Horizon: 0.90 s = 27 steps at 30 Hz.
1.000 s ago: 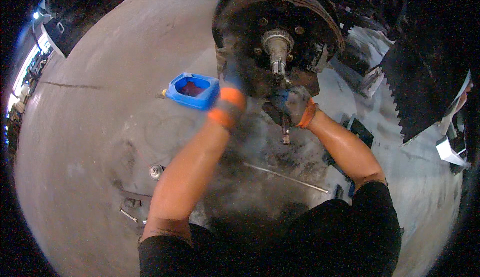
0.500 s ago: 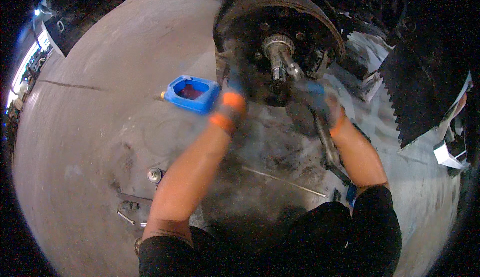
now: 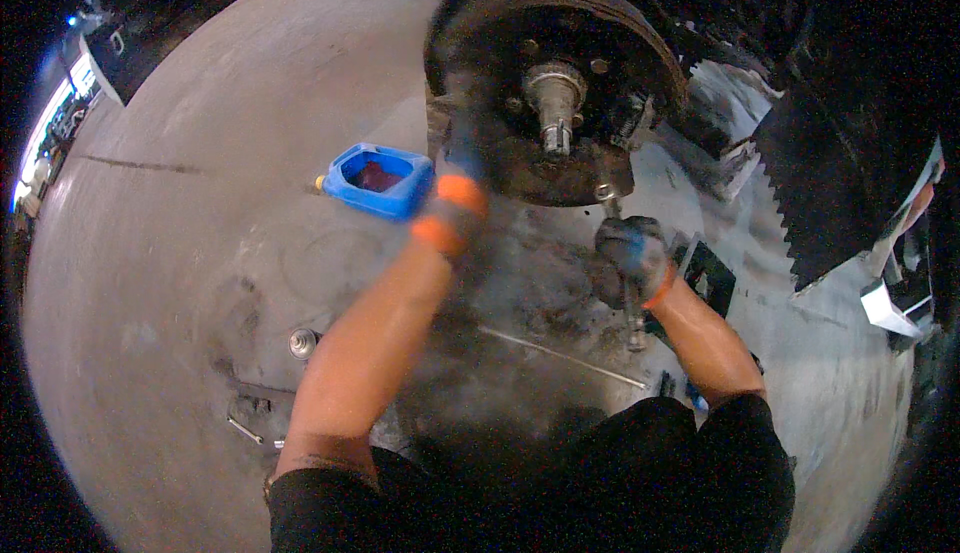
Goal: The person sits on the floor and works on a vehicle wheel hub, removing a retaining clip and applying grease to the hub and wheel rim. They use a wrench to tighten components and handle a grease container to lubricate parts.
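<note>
In front of me is a dark, grimy wheel brake assembly [image 3: 560,28] with a curved outer rim. A bare metal spindle [image 3: 556,113] sticks out from its middle toward me. My right hand [image 3: 636,253], gloved in dark grey and blue with an orange cuff, is closed around a long-handled metal wrench [image 3: 634,328]. The wrench's head points up at the lower edge of the assembly, apart from the spindle. My left hand [image 3: 455,198], in a matching glove, is beside the assembly's lower left edge. Motion smears its fingers, and whether they touch the assembly cannot be made out.
A blue cut-open jug [image 3: 400,200] holding something dark red lies left of my left hand. A thin rod [image 3: 560,356] lies on the stained concrete floor. A spray can [image 3: 302,343] and a small wrench [image 3: 245,430] are at the lower left. Jagged dark panelling [image 3: 830,183] hangs at the right.
My right hand has come down toward me with the wrench, whose head has left the spindle and is now below it. My left hand stays in about the same place, still blurred.
</note>
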Motion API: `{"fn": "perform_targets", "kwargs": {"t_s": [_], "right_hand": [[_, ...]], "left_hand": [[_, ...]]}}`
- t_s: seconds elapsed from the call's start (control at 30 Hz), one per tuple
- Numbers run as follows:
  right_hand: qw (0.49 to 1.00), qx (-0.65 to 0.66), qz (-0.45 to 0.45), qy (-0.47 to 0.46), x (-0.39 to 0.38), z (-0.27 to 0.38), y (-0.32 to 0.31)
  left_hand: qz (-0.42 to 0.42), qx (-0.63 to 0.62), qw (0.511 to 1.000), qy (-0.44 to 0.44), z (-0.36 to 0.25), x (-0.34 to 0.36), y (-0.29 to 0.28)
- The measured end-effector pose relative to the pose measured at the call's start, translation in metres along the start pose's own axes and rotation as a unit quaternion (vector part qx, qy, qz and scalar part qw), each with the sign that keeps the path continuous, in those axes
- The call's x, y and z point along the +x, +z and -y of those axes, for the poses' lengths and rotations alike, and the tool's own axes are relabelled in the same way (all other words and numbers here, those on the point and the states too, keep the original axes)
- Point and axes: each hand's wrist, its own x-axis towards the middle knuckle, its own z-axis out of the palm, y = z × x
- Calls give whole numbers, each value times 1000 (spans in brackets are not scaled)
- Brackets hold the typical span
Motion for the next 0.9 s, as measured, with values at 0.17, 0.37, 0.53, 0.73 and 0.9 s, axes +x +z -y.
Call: {"fn": "perform_targets", "kwargs": {"t_s": [0.17,0.37,0.53,0.73,0.9], "right_hand": [[997,-49,59,28,45,-18,8],[980,9,198,27,104,7,-49],[992,-30,113,-40,68,-17,-45],[999,-17,7,-34,17,-58,-73],[990,109,-12,84,-20,-95,-97]], "left_hand": [[162,49,967,192,35,31,-37],[207,101,969,92,12,15,-21],[170,60,981,66,-14,-13,7],[129,90,978,139,-10,-18,24],[185,418,842,286,-28,-19,30]]}}
